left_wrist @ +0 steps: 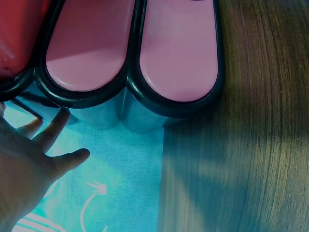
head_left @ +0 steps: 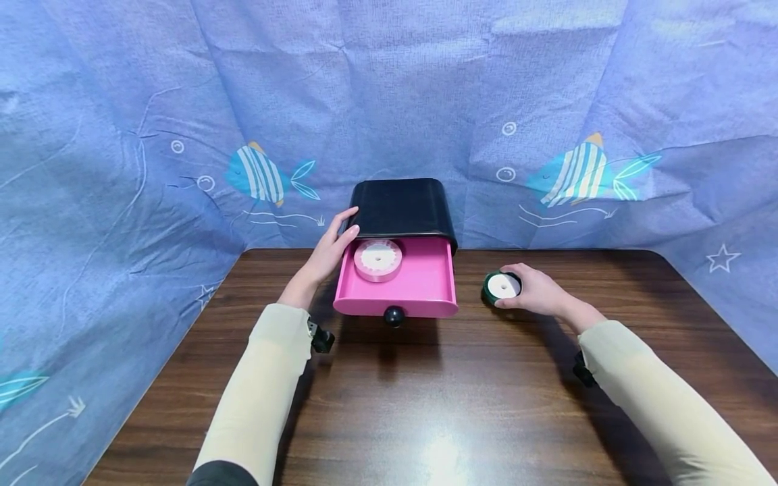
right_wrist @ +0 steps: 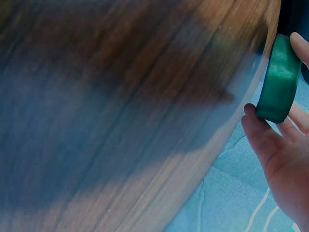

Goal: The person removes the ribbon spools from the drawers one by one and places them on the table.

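Note:
A black drawer cabinet [head_left: 400,206] stands at the back of the table, its pink top drawer [head_left: 428,273] pulled out. Inside that drawer, on the left, lies a roll of pink ribbon [head_left: 378,262] with a white face. My left hand [head_left: 328,253] rests against the cabinet's left side, fingers extended; in the left wrist view the hand [left_wrist: 31,162] reaches the black frame's edge. To the right of the drawer, my right hand [head_left: 536,290] grips a roll of green ribbon [head_left: 503,286] between thumb and fingers. The right wrist view shows the green ribbon's [right_wrist: 280,79] smooth edge within the grip.
Two lower pink drawer fronts [left_wrist: 178,53] appear closed in the left wrist view. A round black knob [head_left: 394,316] sticks out from the open drawer. The brown wooden table [head_left: 389,398] meets a blue fish-patterned cloth [head_left: 401,88] behind and at both sides.

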Available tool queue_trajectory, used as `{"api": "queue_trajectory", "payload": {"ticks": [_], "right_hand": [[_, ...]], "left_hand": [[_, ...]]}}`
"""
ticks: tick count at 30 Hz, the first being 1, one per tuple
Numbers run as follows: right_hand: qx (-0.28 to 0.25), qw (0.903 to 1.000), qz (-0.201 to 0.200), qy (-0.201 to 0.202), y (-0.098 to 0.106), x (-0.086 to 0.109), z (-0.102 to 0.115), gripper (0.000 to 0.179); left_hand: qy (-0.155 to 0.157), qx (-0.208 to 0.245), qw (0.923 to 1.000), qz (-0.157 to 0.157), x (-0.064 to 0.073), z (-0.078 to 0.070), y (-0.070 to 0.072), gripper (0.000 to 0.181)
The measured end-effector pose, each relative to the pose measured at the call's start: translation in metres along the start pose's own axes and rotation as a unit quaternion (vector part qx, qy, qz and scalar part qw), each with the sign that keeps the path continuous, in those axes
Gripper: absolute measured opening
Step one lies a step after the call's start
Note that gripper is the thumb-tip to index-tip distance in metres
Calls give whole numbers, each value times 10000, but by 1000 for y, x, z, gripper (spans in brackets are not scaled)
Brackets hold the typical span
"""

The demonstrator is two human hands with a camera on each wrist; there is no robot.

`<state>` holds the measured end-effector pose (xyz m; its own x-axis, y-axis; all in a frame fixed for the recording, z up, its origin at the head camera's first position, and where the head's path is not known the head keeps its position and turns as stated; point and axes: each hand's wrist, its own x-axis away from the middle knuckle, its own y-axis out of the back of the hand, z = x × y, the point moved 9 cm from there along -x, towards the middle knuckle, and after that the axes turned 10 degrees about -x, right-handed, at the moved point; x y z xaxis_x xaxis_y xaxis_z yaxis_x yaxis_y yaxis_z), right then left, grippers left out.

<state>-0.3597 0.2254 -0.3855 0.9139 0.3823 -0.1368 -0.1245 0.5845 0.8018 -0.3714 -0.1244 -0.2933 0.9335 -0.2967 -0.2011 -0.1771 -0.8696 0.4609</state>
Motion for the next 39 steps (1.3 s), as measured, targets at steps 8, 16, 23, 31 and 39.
{"api": "queue_trajectory", "payload": {"ticks": [8, 16, 23, 31, 39], "right_hand": [[-76, 9996, 259, -48, -8, -1, -4, 76], [-170, 9991, 366, -89, -11, 0, -5, 76], [-254, 9986, 427, -199, -11, 1, -4, 77], [-444, 9984, 336, -138, -10, 2, -5, 83], [-948, 9955, -18, -60, 14, 10, 16, 83]], "left_hand": [[25, -48, 10000, -16, 2, -2, 0, 55], [0, -10, 10000, 9, 1, -1, -1, 56], [18, -24, 10000, 4, 2, -1, -1, 56], [-75, -19, 9999, -121, -15, 31, 0, 55], [-171, -48, 9997, -162, -15, 31, 0, 54]]}}
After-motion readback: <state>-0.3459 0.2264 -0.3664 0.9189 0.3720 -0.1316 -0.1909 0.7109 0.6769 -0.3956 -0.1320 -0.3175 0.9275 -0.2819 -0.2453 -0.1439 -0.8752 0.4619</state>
